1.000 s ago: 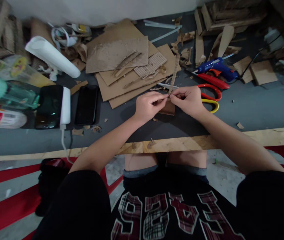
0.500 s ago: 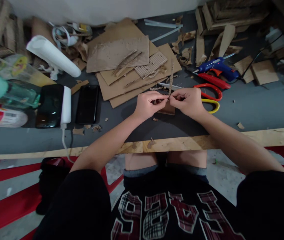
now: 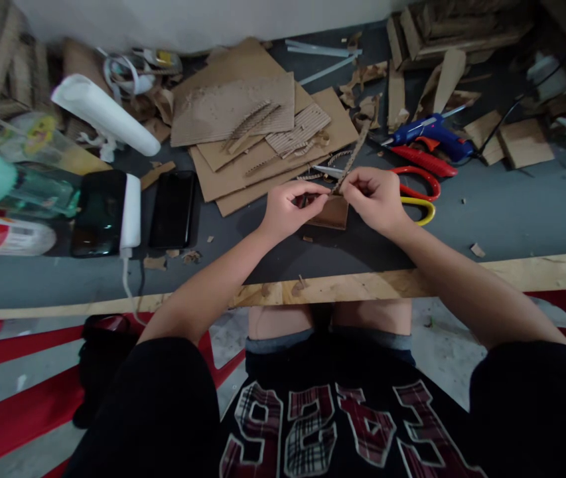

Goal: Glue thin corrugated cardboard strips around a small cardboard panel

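Between my hands a narrow corrugated cardboard strip [image 3: 356, 156] slants up and away to the right. My left hand [image 3: 290, 207] pinches its lower end between thumb and fingertips. My right hand [image 3: 375, 199] is closed on the same strip a little higher up. Just below the fingertips lies a small brown cardboard piece [image 3: 331, 214], partly covered by my left hand. Scissors with a red and a yellow handle loop [image 3: 426, 182] rest beside and partly behind my right hand, blades pointing left.
Stacked cardboard sheets [image 3: 233, 109] with ribbed scraps lie behind my hands. A blue glue gun [image 3: 432, 136] and a red-handled tool [image 3: 424, 161] are at the right. On the left are a black phone [image 3: 173, 209], a white roll [image 3: 106, 113] and bottles [image 3: 8, 232].
The strip has tipped from nearly upright to a slant toward the right. My hands have drawn slightly apart, showing more of the small brown piece.
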{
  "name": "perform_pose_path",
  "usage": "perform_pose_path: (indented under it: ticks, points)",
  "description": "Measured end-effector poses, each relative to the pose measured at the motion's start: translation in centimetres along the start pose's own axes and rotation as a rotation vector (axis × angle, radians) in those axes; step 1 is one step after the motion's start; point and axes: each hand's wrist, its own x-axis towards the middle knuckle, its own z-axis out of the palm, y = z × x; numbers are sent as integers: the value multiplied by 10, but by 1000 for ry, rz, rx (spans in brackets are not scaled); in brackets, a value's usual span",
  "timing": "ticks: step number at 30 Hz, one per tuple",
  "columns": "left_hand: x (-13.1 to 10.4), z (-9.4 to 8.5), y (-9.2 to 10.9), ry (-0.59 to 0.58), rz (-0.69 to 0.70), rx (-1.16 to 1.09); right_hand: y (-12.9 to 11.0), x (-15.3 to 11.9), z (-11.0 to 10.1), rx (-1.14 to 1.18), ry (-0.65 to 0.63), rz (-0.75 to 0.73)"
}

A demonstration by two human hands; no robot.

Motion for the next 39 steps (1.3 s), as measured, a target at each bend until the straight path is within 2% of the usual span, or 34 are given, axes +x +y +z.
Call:
perform_pose_path:
  ticks: [4,9,12,15,18,21,26,29,34,39]
  points:
    - [1,0,-4,5,-20,-53,9,5,1,197,-59,64]
    - [2,-1,-1,-53,22,20,5,5,1,223,-29,81]
    - [1,-2,2,9,45,124,0,-1,-4,66,73,-68]
    - [-3,-3,8,91,90,211,0,-6,-8,-219,143,-287]
    - [-8,-2,18,9,130,146,6,-6,-10,-485,70,-381]
    - [-11,1,23,-68,138,47,13,-3,-9,-610,19,-361]
    - [-9,3,20,-40,127,4,14,-1,-10,-610,45,-319]
    - [-9,3,19,-56,102,22,15,-2,-10,-608,58,-297]
    - [-8,3,24,-68,150,114,17,-1,-6,-687,72,-304]
    - [-9,3,24,10,124,73,11,-1,-3,-640,141,-306]
